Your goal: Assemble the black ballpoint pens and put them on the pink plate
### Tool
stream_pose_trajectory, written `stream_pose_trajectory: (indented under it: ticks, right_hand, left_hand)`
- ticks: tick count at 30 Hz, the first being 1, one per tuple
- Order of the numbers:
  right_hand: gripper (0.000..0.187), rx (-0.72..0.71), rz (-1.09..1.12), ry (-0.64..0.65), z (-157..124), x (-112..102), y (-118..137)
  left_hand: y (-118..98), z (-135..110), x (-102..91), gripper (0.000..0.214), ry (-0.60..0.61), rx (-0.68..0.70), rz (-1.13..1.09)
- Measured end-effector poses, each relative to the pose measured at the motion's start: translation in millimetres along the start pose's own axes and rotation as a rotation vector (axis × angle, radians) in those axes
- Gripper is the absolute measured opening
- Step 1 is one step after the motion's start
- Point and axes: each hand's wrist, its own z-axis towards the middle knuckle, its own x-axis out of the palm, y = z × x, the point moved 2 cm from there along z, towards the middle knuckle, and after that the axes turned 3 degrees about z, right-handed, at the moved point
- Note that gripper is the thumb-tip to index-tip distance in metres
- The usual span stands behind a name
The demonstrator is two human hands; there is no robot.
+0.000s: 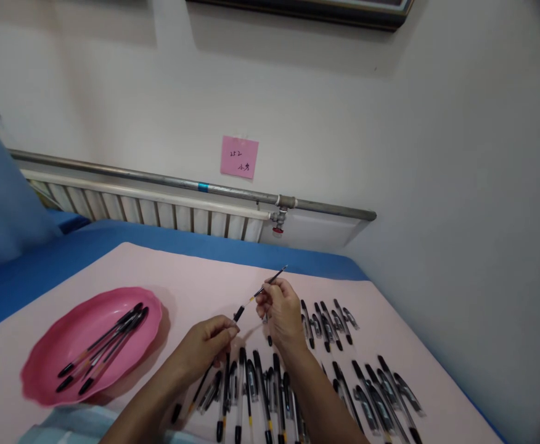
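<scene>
My left hand (208,345) pinches a pen barrel, whose black end (239,313) sticks out past the fingertips, up and to the right. In my right hand (280,308), thumb and fingers close on a thin dark refill (277,274), its tip pointing up and right. The refill's yellowish lower part lies in line with the barrel's end; whether it sits inside cannot be made out. Below the hands lie several pen barrels (261,388) and clear caps with black clips (251,379), partly covered by my right forearm.
At left a pink oval dish (39,364) holds several pens (108,351). More pens and caps (328,327) lie in groups at right on the pink tabletop (182,271). Light blue cloth (76,422) lies at the front left. Behind are a radiator (159,213) and a pipe (233,191).
</scene>
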Motion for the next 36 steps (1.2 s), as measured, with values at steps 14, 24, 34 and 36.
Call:
stream_pose_trajectory:
  ticks: [14, 24, 34, 36]
  right_hand:
    - [0.009, -0.049, -0.085, 0.092, -3.6, 1.2, 5.7]
    - [0.007, -0.073, -0.066, 0.114, -6.0, 1.3, 7.4]
    - [0.008, 0.029, -0.017, 0.082, -2.3, -0.6, 0.4]
    - [0.008, 0.026, -0.025, 0.091, -2.2, -0.7, 0.6]
  left_hand:
    - [0.8, -1.0, -4.1, 0.024, 0.010, 0.050, 0.050]
    - [-5.1, -2.9, -6.7, 0.024, 0.024, 0.069, 0.113]
    - [-3.0, -3.6, -7.4, 0.024, 0.022, 0.098, 0.082]
    - [-1.9, -2.7, -7.2, 0.024, 0.014, 0.090, 0.046]
